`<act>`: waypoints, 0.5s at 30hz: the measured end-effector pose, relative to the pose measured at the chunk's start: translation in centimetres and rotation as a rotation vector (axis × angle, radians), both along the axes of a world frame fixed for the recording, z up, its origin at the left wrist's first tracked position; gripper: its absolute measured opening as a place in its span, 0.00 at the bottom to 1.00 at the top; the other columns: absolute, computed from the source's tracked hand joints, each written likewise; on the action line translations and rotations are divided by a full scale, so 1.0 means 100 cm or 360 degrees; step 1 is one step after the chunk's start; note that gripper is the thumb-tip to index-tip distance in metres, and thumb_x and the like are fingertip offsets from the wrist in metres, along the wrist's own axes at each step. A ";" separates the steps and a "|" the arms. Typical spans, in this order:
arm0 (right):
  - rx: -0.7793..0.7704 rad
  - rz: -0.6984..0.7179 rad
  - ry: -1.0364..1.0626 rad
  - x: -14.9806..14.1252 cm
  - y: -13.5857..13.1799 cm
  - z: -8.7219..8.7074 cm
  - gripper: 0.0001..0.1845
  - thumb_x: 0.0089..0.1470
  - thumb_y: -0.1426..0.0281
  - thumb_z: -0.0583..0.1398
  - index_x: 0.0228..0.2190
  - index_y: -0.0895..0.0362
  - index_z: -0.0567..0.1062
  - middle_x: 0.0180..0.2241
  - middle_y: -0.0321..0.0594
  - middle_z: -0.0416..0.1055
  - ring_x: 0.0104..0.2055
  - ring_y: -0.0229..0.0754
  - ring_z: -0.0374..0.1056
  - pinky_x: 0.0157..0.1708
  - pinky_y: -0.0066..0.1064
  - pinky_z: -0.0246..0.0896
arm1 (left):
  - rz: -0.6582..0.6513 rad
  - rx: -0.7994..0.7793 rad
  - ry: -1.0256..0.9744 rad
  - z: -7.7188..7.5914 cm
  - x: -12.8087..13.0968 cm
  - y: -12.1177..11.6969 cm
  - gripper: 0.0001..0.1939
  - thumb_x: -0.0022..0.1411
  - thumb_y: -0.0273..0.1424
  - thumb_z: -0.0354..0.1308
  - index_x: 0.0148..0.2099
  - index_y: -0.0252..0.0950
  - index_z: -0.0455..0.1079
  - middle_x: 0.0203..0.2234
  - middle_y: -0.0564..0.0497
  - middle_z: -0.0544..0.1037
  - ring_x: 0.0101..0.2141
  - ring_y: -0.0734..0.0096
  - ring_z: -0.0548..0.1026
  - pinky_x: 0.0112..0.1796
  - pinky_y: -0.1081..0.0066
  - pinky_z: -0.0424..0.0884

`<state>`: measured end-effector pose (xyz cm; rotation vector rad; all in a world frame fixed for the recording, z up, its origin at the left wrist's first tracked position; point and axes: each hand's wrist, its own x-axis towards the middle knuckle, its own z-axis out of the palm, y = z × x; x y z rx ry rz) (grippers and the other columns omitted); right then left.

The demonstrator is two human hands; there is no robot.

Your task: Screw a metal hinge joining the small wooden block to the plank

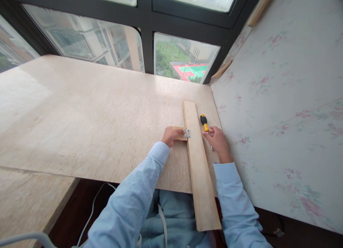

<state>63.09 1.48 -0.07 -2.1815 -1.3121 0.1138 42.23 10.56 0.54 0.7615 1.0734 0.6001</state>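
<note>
A long wooden plank (199, 169) lies on the marble-patterned tabletop (93, 115), running from the far right toward me and overhanging the near edge. A small metal hinge (187, 133) joins it to a short wooden block (179, 133) on its left. My left hand (171, 135) is closed on that block, holding it against the plank. My right hand (217, 140) lies to the right of the plank, fingers curled at the shaft of a screwdriver with a yellow and black handle (204, 122) that lies on the table.
A wall with floral wallpaper (281, 115) rises close on the right. Dark-framed windows (146, 33) stand behind the table. A second marble surface (26, 201) sits lower at the near left, and a white cable (92, 208) hangs below the edge.
</note>
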 end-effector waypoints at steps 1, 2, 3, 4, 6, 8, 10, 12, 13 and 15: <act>-0.0086 0.0000 -0.0011 0.001 0.000 -0.002 0.22 0.50 0.58 0.64 0.42 0.59 0.76 0.35 0.46 0.74 0.33 0.46 0.68 0.31 0.36 0.60 | 0.0027 -0.0011 -0.0011 0.001 0.000 0.000 0.15 0.41 0.20 0.67 0.32 0.34 0.68 0.33 0.47 0.80 0.39 0.59 0.80 0.36 0.66 0.77; -0.0144 -0.0001 0.0000 0.000 0.001 -0.004 0.19 0.50 0.60 0.64 0.41 0.58 0.76 0.32 0.44 0.74 0.32 0.46 0.67 0.30 0.34 0.58 | 0.0062 -0.0028 -0.0024 0.002 0.000 0.000 0.15 0.40 0.19 0.67 0.32 0.34 0.67 0.32 0.47 0.79 0.39 0.58 0.80 0.36 0.67 0.77; -0.0172 -0.0018 0.0034 -0.001 0.002 -0.005 0.16 0.50 0.62 0.63 0.40 0.57 0.77 0.30 0.42 0.74 0.30 0.45 0.67 0.29 0.33 0.56 | 0.0093 -0.0044 -0.0028 0.003 0.000 -0.001 0.15 0.40 0.19 0.66 0.32 0.34 0.67 0.31 0.47 0.79 0.38 0.58 0.80 0.35 0.67 0.76; -0.0169 -0.0045 0.0103 -0.002 0.003 -0.004 0.14 0.50 0.64 0.63 0.39 0.56 0.77 0.27 0.40 0.73 0.29 0.44 0.66 0.28 0.32 0.53 | 0.0101 -0.0051 -0.0016 0.004 0.000 -0.001 0.16 0.40 0.19 0.66 0.32 0.34 0.67 0.31 0.48 0.79 0.38 0.58 0.80 0.34 0.68 0.76; -0.0061 -0.0111 0.0406 -0.003 0.005 -0.003 0.09 0.47 0.68 0.63 0.34 0.55 0.77 0.22 0.36 0.71 0.26 0.42 0.63 0.26 0.31 0.50 | 0.0093 -0.0053 0.0004 0.005 0.000 -0.001 0.16 0.40 0.19 0.67 0.32 0.35 0.67 0.30 0.48 0.79 0.38 0.59 0.80 0.34 0.68 0.76; 0.0089 -0.0160 0.0780 -0.002 0.006 -0.001 0.07 0.43 0.69 0.64 0.29 0.55 0.76 0.20 0.35 0.68 0.24 0.39 0.60 0.24 0.30 0.48 | 0.0089 -0.0049 0.0025 0.004 0.000 -0.001 0.16 0.41 0.20 0.67 0.33 0.35 0.67 0.30 0.48 0.79 0.37 0.59 0.80 0.33 0.69 0.76; 0.0181 -0.0159 0.1088 0.001 0.006 0.002 0.09 0.40 0.67 0.65 0.28 0.56 0.75 0.20 0.34 0.67 0.21 0.37 0.57 0.21 0.28 0.46 | 0.0091 -0.0046 0.0040 0.003 0.000 -0.001 0.16 0.41 0.20 0.66 0.33 0.35 0.67 0.30 0.49 0.79 0.37 0.59 0.80 0.33 0.69 0.76; 0.0210 -0.0092 0.1280 0.003 0.004 0.006 0.14 0.40 0.62 0.66 0.29 0.57 0.74 0.22 0.35 0.68 0.20 0.34 0.56 0.18 0.27 0.45 | 0.0100 -0.0050 0.0051 0.003 0.001 0.000 0.16 0.41 0.20 0.66 0.33 0.35 0.67 0.30 0.49 0.79 0.37 0.59 0.80 0.34 0.68 0.76; 0.0230 -0.0045 0.1373 0.004 0.003 0.008 0.16 0.40 0.60 0.66 0.30 0.57 0.74 0.24 0.36 0.69 0.19 0.33 0.56 0.17 0.26 0.45 | 0.0103 -0.0050 0.0051 0.002 0.001 0.000 0.16 0.41 0.20 0.66 0.33 0.34 0.67 0.30 0.49 0.79 0.37 0.59 0.80 0.34 0.68 0.76; 0.0299 0.0053 0.1531 0.003 0.002 0.014 0.20 0.39 0.55 0.67 0.29 0.56 0.73 0.26 0.36 0.69 0.20 0.32 0.56 0.16 0.25 0.47 | 0.0098 -0.0041 0.0045 0.002 0.001 0.000 0.16 0.41 0.20 0.66 0.33 0.34 0.67 0.30 0.49 0.79 0.37 0.59 0.80 0.34 0.68 0.75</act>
